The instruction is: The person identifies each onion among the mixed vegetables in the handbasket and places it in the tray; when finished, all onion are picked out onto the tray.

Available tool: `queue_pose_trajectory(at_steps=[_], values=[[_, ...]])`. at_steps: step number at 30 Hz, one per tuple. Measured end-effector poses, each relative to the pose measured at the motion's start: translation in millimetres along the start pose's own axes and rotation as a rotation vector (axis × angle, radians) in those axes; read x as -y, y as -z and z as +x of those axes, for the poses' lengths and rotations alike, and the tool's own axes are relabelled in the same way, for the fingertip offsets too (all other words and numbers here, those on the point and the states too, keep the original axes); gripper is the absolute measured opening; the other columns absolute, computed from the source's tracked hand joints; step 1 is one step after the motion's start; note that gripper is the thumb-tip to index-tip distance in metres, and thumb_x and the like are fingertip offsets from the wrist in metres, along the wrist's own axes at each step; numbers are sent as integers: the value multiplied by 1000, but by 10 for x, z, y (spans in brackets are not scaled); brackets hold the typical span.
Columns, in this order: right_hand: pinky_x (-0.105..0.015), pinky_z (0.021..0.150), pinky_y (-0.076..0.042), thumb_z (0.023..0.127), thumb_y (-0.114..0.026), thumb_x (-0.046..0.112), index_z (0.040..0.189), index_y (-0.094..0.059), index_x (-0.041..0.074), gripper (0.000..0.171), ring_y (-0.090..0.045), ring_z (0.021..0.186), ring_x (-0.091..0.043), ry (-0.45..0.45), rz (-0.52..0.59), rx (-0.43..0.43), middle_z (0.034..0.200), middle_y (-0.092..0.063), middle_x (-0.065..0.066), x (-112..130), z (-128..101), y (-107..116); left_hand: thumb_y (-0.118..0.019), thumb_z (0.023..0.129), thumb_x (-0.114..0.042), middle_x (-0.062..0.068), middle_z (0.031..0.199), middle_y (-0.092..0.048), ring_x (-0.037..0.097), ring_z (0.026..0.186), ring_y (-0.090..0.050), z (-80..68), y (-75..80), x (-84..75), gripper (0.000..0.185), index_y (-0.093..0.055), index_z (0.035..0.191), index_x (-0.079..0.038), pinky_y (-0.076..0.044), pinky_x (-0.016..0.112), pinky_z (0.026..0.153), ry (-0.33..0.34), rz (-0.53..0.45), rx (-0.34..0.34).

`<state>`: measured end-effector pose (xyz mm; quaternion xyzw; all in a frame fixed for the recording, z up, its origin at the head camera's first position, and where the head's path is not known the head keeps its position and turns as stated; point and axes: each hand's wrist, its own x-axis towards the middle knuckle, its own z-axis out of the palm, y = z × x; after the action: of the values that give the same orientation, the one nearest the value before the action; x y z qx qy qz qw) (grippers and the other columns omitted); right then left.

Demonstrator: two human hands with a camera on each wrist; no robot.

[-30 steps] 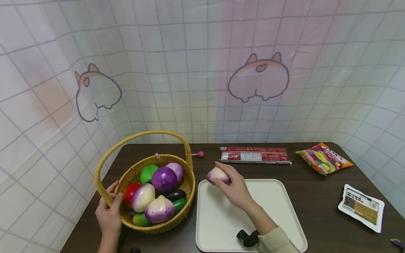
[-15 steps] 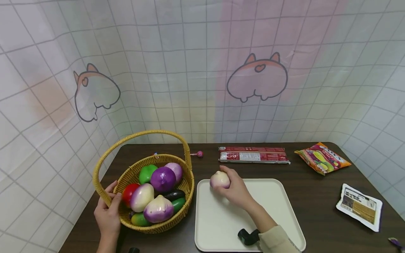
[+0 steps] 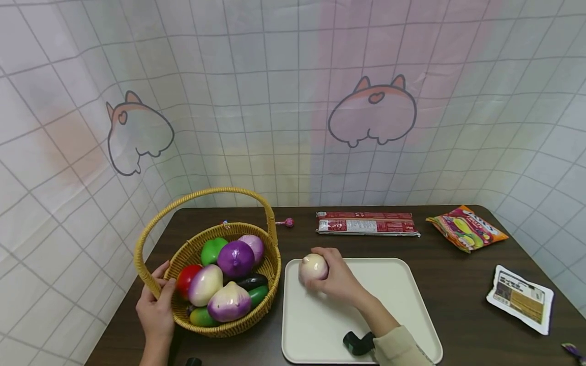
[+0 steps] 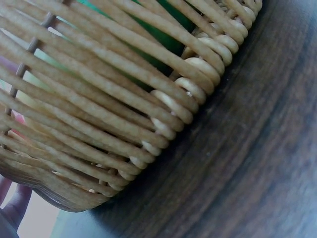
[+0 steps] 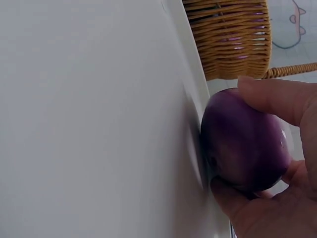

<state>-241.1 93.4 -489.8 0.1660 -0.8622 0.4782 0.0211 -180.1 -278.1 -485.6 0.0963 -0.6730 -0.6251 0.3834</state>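
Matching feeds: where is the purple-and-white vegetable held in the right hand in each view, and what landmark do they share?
Head: the vegetable is below centre, just right of the midline, in the right hand at the far left corner of the tray.
Left wrist: not in it.
Right wrist: right of centre, purple side showing.
Shared landmark: wicker basket; left, upper left, top right respectively.

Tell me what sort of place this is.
Probably a staged tabletop set-up rather than a working kitchen: a printed grid cloth hangs behind and on both sides of a dark table bearing a basket of glossy, toy-like vegetables.
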Motion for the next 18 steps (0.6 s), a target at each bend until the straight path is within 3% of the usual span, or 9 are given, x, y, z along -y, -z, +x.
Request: queue_pose_trajectory(at_steps=[9, 18], values=[[-45, 97, -44, 70, -88, 17, 135, -51, 2, 77, -56, 115, -25, 101, 30, 117, 131, -55, -11, 0, 0, 8, -61, 91, 5, 15, 123, -66, 12, 108, -60, 5, 0, 3, 16, -52, 84, 17, -45, 14, 82, -2, -14, -3], [-48, 99, -43, 70, -88, 16, 136, -51, 5, 77, -56, 118, -28, 95, 51, 149, 133, -55, -12, 0, -16, 3, -61, 91, 4, 14, 124, -66, 12, 109, -60, 1, -4, -3, 16, -52, 84, 16, -46, 14, 82, 5, -3, 1]])
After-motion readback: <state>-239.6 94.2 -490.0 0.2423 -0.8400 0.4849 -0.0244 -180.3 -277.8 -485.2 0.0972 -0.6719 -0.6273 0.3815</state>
